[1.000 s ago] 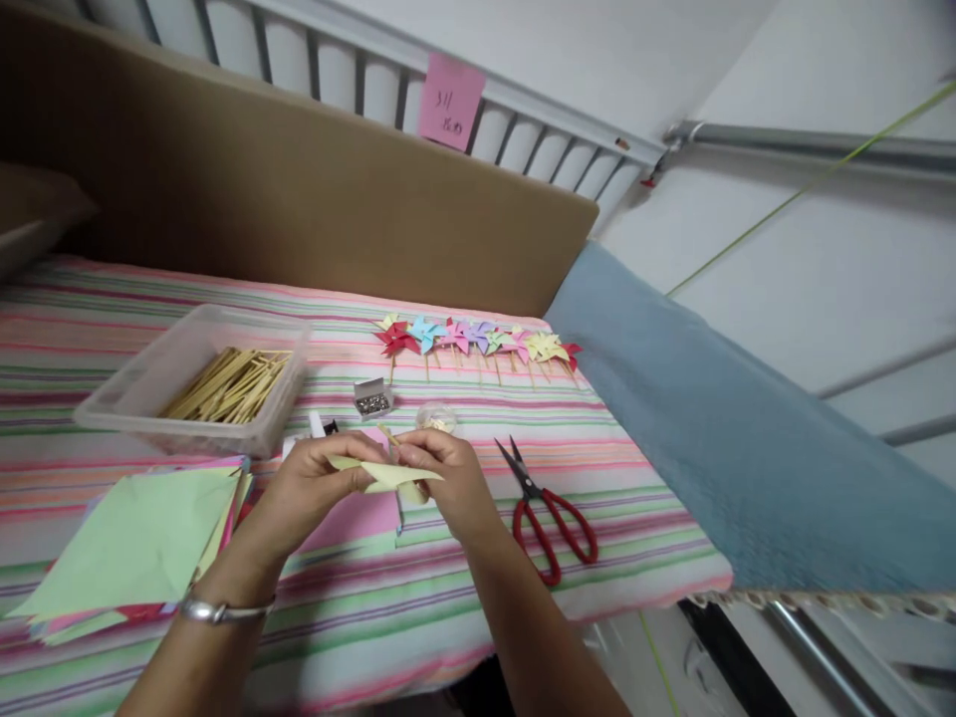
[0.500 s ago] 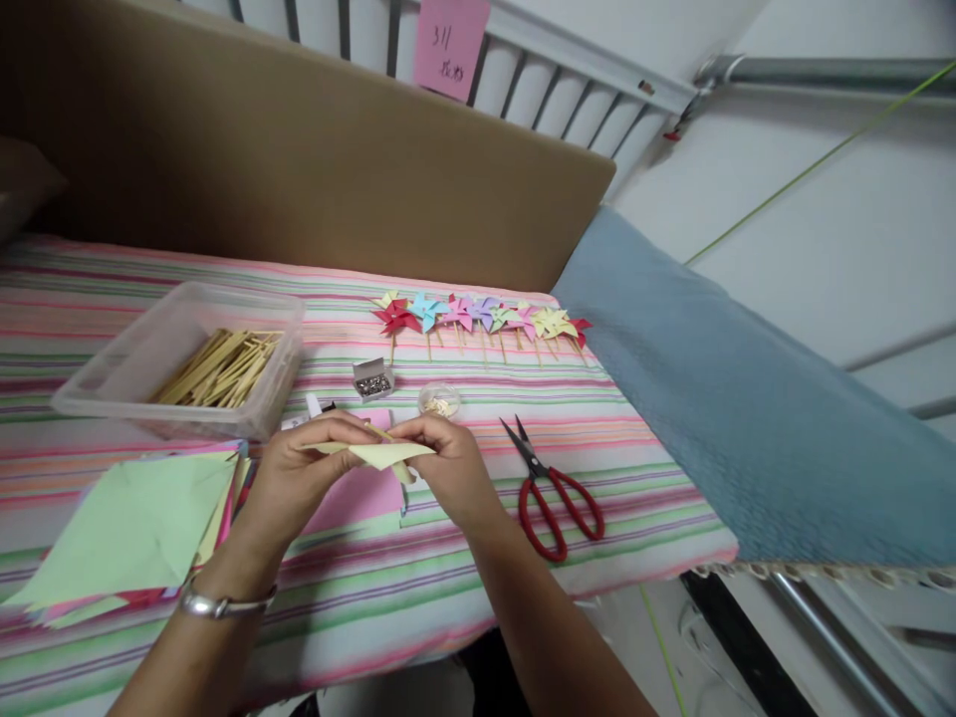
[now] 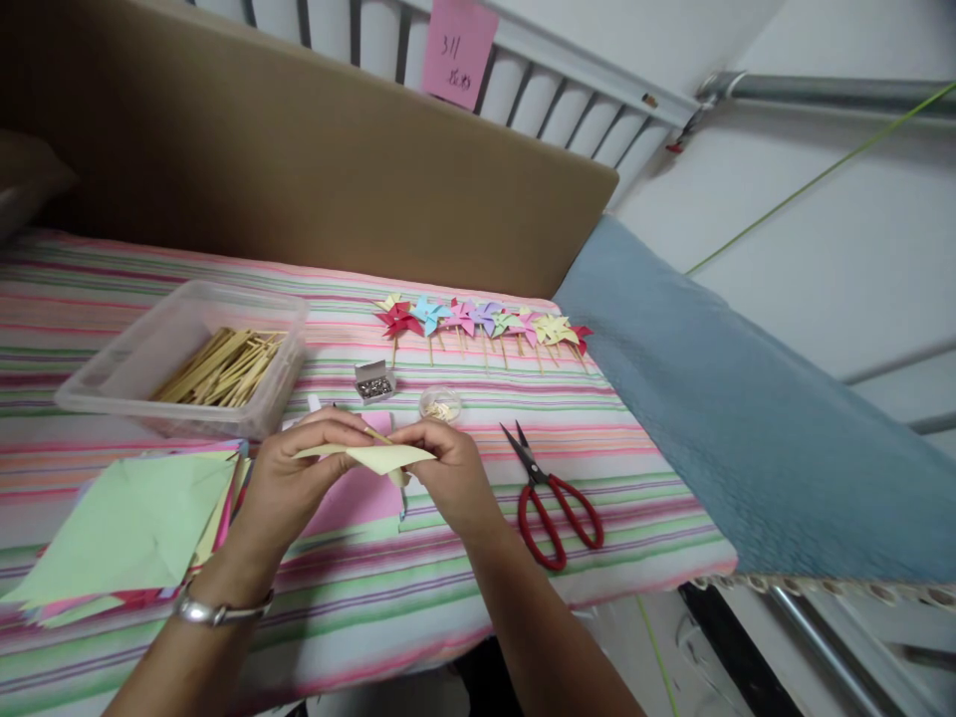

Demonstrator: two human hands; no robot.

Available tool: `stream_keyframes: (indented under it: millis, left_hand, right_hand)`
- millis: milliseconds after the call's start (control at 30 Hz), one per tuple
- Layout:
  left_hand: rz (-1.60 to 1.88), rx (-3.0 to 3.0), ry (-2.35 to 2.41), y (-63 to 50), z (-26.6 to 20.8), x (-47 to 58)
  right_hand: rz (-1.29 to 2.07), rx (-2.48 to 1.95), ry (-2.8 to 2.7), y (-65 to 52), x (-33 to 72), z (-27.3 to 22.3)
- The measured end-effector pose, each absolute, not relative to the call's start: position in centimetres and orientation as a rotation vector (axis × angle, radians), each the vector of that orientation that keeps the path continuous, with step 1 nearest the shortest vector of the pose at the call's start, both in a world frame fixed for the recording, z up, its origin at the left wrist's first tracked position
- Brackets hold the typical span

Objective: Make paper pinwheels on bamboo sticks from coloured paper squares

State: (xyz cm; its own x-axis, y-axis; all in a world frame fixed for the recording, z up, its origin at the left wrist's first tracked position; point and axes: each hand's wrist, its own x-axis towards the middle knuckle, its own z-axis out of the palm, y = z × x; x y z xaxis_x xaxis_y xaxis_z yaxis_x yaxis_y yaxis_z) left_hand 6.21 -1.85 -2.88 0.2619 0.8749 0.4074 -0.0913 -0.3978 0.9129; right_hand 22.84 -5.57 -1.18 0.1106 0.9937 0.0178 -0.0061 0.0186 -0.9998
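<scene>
A pale yellow paper pinwheel [image 3: 386, 458] is held between both hands above the pink paper [image 3: 365, 495], its sheet bent and one blade hanging below. My left hand [image 3: 303, 463] pinches it from the left, fingers closed. From the right, my right hand [image 3: 448, 460] grips it with thumb and fingers closed. A thin wooden stick [image 3: 378, 435] shows between the fingertips, behind the paper; which hand bears it I cannot tell. Just beyond the hands are a small open box of metal pins [image 3: 374, 385] and a round clear dish [image 3: 440, 405] holding small pale pieces.
Red-handled scissors [image 3: 549, 498] lie right of my hands. At left stand a clear plastic bin [image 3: 97, 393] of wooden sticks [image 3: 224, 368] and a stack of coloured paper [image 3: 134, 518]. Finished pinwheels [image 3: 485, 319] line the back, before a cardboard panel [image 3: 336, 169].
Both hands keep their grip on the yellow pinwheel. Its paper has tilted slightly and the hanging blade shows less. The view has shifted a little.
</scene>
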Motion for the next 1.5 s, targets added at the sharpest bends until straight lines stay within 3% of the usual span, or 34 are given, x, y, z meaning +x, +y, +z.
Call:
stream_keyframes:
  millis: [1500]
  left_hand:
    - [1.31,1.503,0.754,-1.8,-3.23,6.07]
  right_hand:
    - [1.048,-1.278,-1.188,-5.66,22.76,-1.52]
